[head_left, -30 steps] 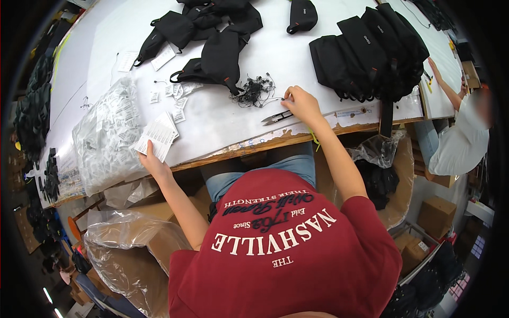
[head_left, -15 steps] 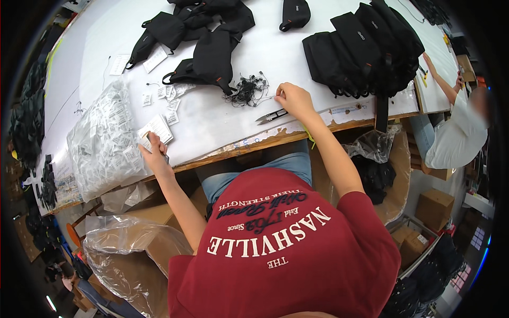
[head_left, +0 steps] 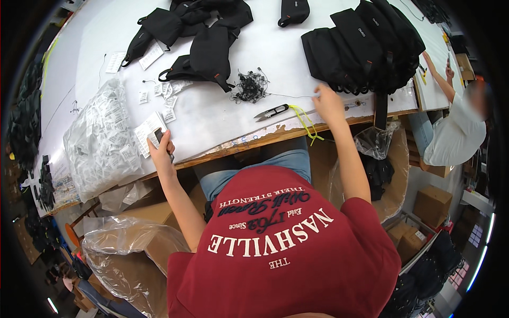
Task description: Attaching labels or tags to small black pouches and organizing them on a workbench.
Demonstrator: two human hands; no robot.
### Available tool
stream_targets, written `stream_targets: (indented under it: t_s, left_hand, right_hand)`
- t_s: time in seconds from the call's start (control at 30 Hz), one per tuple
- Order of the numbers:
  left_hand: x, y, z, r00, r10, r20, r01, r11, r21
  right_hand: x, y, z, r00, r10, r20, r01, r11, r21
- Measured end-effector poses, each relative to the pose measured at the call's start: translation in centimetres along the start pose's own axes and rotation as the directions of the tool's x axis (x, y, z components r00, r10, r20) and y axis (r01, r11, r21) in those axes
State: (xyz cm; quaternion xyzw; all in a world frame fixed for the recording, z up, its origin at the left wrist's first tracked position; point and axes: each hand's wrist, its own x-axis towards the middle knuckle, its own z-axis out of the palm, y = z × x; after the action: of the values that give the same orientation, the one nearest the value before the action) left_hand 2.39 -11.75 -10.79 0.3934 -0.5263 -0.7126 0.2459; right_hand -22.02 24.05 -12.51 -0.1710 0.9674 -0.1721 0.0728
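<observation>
Near the front edge at left, my left hand (head_left: 163, 150) is closed on a small black object (head_left: 158, 134), whose kind I cannot make out. Under and beside it is a stack of white printed cards (head_left: 147, 133); whether the fingers grip the cards too is unclear. My right hand (head_left: 328, 104) is pinched on a thin dark string (head_left: 289, 95), stretched rightward from a tangled heap of black tag strings (head_left: 249, 87). Just below that string lie thread snips (head_left: 272, 112) with a yellow cord (head_left: 305, 121) trailing over the edge.
Black bags (head_left: 209, 55) lie beyond the tangle, and a row of them (head_left: 360, 45) stands at right. Small white labels (head_left: 168, 100) are scattered at left beside a clear bag full of labels (head_left: 103, 143). A co-worker (head_left: 456, 132) is at far right.
My right hand has moved right, away from the tangle, drawing the string out. The snips and yellow cord are now uncovered. In my left hand the black object shows more.
</observation>
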Motion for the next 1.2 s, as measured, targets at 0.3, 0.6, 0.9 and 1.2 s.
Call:
stream_targets:
  t_s: [0.3,0.6,0.9,1.2]
  left_hand:
    - [-1.6,0.7,2.4,0.992,0.001,0.127,-0.001,1.0,0.002]
    - [-5.2,2.3,7.6,0.884,0.214,0.416,-0.29,0.948,0.128]
    - [-8.9,4.3,12.6,0.764,0.36,0.535,-0.449,0.893,0.041]
    - [-9.9,4.4,12.0,0.743,0.488,0.457,-0.602,0.787,0.138]
  right_hand:
    - [2.3,-6.7,4.1,0.952,-0.261,0.16,0.263,0.965,0.014]
    - [-2.1,-7.7,-2.7,0.989,-0.105,0.104,-0.05,0.43,0.902]
    - [-8.2,-15.0,-6.8,0.956,-0.256,-0.145,0.262,0.516,0.816]
    - [-8.5,-16.3,-6.6,0.907,-0.323,-0.269,0.415,0.585,0.697]
